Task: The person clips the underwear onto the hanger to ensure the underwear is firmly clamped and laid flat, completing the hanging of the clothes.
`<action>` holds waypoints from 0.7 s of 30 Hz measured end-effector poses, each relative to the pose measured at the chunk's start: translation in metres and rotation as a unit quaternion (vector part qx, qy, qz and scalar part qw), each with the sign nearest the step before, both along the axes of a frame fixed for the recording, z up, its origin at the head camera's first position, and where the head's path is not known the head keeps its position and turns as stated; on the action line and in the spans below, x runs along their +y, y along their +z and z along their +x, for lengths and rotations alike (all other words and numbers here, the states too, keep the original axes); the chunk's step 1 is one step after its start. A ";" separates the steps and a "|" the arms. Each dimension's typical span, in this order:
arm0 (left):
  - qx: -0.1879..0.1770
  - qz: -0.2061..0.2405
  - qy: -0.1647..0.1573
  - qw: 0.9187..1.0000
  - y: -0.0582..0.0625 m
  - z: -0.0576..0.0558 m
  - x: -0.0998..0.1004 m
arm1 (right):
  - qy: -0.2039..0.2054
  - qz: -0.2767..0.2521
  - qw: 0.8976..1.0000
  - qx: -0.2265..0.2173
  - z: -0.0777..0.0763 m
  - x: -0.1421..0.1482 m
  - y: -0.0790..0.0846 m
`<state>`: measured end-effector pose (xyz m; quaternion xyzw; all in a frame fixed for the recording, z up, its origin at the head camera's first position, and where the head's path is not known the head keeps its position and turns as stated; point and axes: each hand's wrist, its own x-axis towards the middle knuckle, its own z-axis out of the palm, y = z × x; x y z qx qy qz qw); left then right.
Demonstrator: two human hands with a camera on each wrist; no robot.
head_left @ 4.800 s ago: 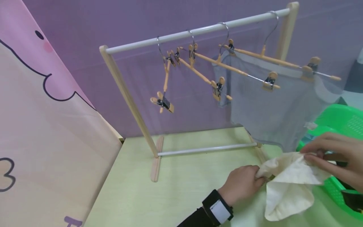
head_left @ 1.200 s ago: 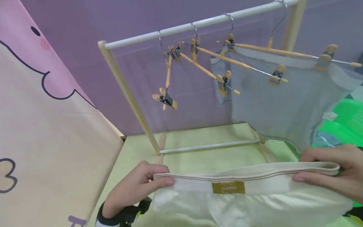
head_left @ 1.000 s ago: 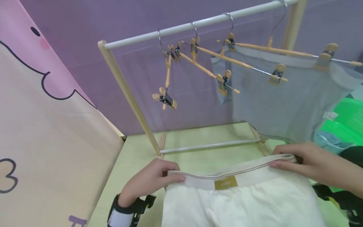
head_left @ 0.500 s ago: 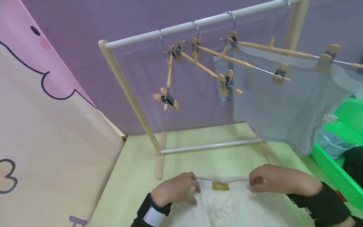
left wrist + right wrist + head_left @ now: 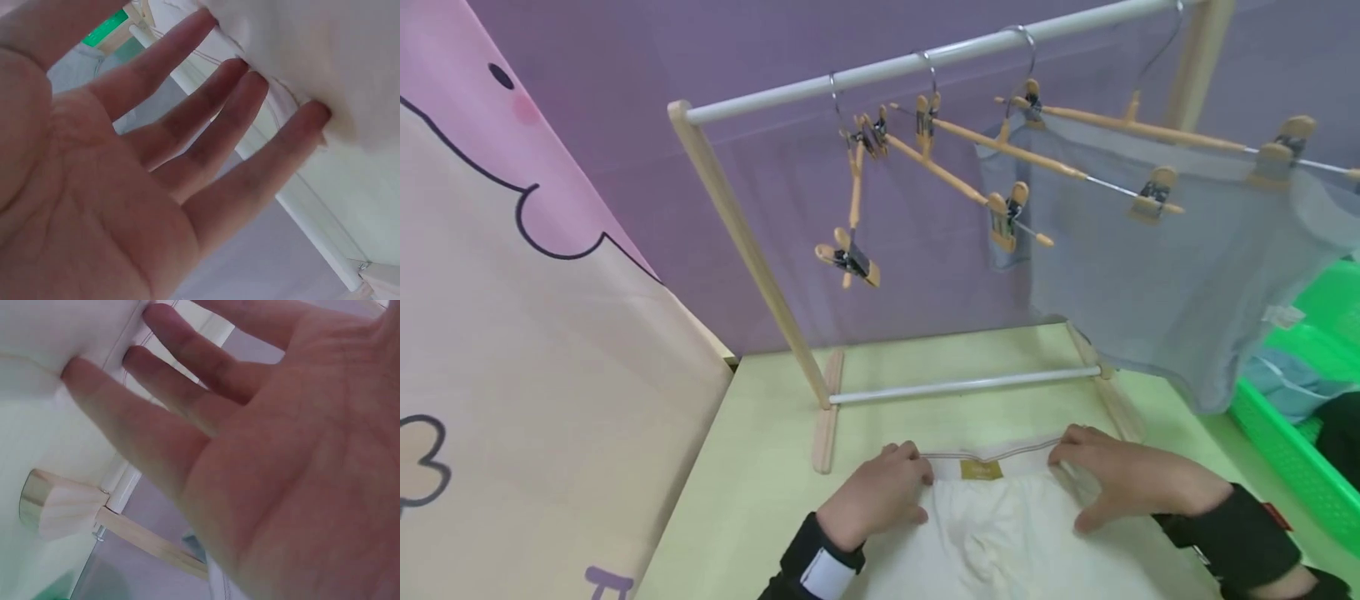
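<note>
Cream underpants [image 5: 1000,533] lie spread on the table, the waistband on the side toward the rack and a mustard-brown label at its centre. My left hand [image 5: 880,492] rests its fingertips on the left end of the waistband; in the left wrist view its fingers [image 5: 244,156] are extended, tips pressing the cloth. At the right end, my right hand [image 5: 1123,475] touches the band with fingers spread and thumb lower on the fabric. Its fingers [image 5: 134,434] look fairly straight in the right wrist view. The lower part of the underpants runs out of the head view.
Behind the underpants stands a wooden rack with a white rail [image 5: 955,53]. Several clip hangers [image 5: 1007,150] hang there, and grey-blue underpants [image 5: 1142,258] are clipped on the rightmost one. A green basket [image 5: 1292,467] with clothes sits at the right. A printed panel [image 5: 550,375] borders the left.
The cream underpants were bunched, then stretched by the waistband between both hands, and now lie flat on the table. Both hands let go of their grip on the band and moved closer together.
</note>
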<state>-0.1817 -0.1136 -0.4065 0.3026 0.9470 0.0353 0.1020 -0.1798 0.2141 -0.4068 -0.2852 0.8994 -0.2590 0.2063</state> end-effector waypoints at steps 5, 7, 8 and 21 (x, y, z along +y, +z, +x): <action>0.034 -0.009 -0.018 0.999 0.008 -0.002 0.006 | -0.002 0.006 1.000 0.023 -0.001 0.003 -0.001; 0.053 0.012 -0.016 0.998 0.017 -0.005 0.006 | -0.002 0.009 0.999 0.036 0.000 0.004 -0.001; 0.064 0.034 -0.009 0.997 0.023 -0.007 0.005 | 0.000 0.010 0.999 0.045 0.000 0.004 -0.001; 0.372 0.357 0.282 0.809 0.088 -0.050 -0.047 | 0.010 -0.007 0.999 0.042 -0.001 0.002 -0.002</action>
